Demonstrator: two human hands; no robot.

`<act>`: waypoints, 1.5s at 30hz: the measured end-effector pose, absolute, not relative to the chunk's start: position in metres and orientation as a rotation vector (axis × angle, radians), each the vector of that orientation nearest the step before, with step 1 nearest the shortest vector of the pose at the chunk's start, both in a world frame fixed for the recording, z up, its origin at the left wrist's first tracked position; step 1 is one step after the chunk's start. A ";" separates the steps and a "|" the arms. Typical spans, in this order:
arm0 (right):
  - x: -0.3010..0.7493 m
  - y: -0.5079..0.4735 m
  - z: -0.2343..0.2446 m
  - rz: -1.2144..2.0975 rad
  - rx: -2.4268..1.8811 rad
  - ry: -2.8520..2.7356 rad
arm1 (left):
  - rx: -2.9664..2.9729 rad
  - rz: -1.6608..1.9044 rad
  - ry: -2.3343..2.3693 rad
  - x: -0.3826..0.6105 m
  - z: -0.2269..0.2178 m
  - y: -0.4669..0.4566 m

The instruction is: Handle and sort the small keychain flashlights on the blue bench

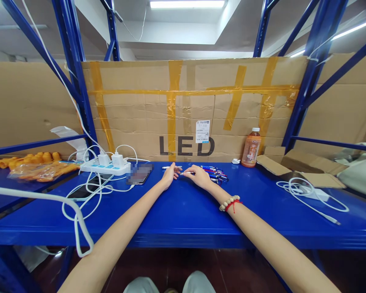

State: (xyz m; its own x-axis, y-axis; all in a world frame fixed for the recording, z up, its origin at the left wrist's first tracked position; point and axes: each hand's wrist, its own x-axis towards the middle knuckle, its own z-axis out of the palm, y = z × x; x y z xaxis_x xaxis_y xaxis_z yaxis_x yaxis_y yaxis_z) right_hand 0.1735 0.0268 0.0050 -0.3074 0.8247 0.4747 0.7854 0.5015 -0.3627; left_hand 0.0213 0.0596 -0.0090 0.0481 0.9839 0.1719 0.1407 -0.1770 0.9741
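My right hand [199, 176] is closed, thumb and fingers pinching a slim pen [185, 173] just above the blue tabletop. The pen's free end points left, toward my left hand [170, 176]. That hand rests on its side with loosely curved, parted fingers close to the pen's end; whether they touch it I cannot tell. Another pen [167, 167], silvery, lies behind my left fingers, partly hidden by them. Beyond my right hand is a loose pile of blue, red and dark pens [217, 172], partly covered by the hand.
Left stand a white power strip [91, 166] with chargers and looped cables, and two phones, one a dark phone [144, 174]. Right are an orange drink bottle [251, 148], an open carton [295, 160] and a coiled white cable [301, 189]. A cardboard sheet [140, 118] closes the back.
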 end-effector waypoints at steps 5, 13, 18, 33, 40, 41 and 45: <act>0.172 0.024 0.005 0.049 -1.336 -2.150 | 1.561 1.236 1.270 0.022 -0.010 0.059; 0.178 0.012 0.029 -0.164 -1.736 -2.178 | 1.885 1.260 1.522 0.012 -0.004 0.049; 0.187 0.006 0.044 -0.178 -1.994 -2.153 | 2.251 1.115 1.745 0.008 -0.002 0.042; 0.195 0.014 0.042 -0.177 -2.181 -1.996 | 2.461 0.674 1.974 -0.021 -0.011 0.076; 0.190 0.008 0.045 -0.232 -2.236 -1.992 | 2.481 0.727 1.927 -0.019 -0.006 0.074; 0.189 0.007 0.046 -0.234 -2.216 -2.001 | 2.469 0.753 1.913 -0.018 -0.006 0.072; 0.188 0.007 0.041 -0.333 -1.894 -2.074 | 2.449 0.881 1.793 -0.013 -0.007 0.065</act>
State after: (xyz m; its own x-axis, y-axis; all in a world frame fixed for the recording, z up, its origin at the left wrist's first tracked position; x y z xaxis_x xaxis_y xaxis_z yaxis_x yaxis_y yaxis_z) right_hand 0.1878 0.0071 0.0415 -0.0761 0.9219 0.3799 0.9945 0.0979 -0.0382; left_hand -0.0134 0.0655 -0.0074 0.2007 0.8740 0.4424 0.8845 -0.3559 0.3018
